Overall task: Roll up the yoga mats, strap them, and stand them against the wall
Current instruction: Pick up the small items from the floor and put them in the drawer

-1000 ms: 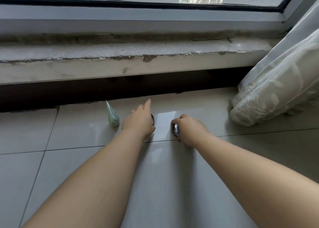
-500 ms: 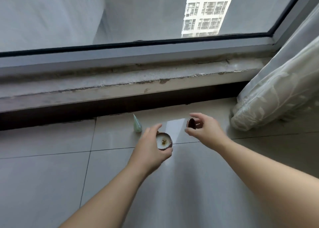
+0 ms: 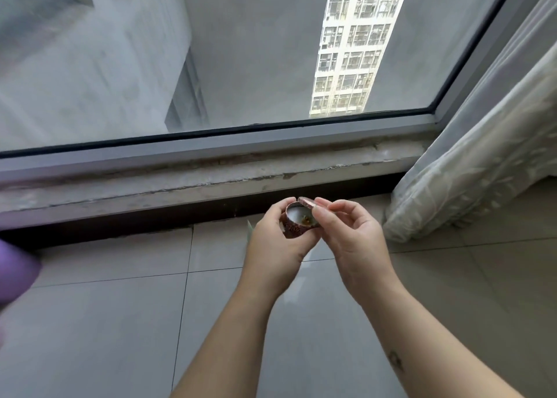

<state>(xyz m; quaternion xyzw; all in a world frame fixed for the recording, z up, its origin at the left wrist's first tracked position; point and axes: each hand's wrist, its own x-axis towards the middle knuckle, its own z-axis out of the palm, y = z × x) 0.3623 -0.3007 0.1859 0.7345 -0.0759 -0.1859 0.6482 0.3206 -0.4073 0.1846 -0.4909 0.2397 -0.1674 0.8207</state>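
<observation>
By the window (image 3: 241,65), your left hand (image 3: 271,242) keeps its grip curled round a small tin (image 3: 297,225); your right hand (image 3: 352,237) pinches the lid (image 3: 306,201). The purple mat (image 3: 15,271) (blurred, barely in view) shows far left.

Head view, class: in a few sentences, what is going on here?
A person holds a small patterned tin in the left hand above the tiled floor by the window. The right hand pinches its lid, tilted at the tin's rim. A blurred purple shape at the left edge may be a yoga mat.
</observation>
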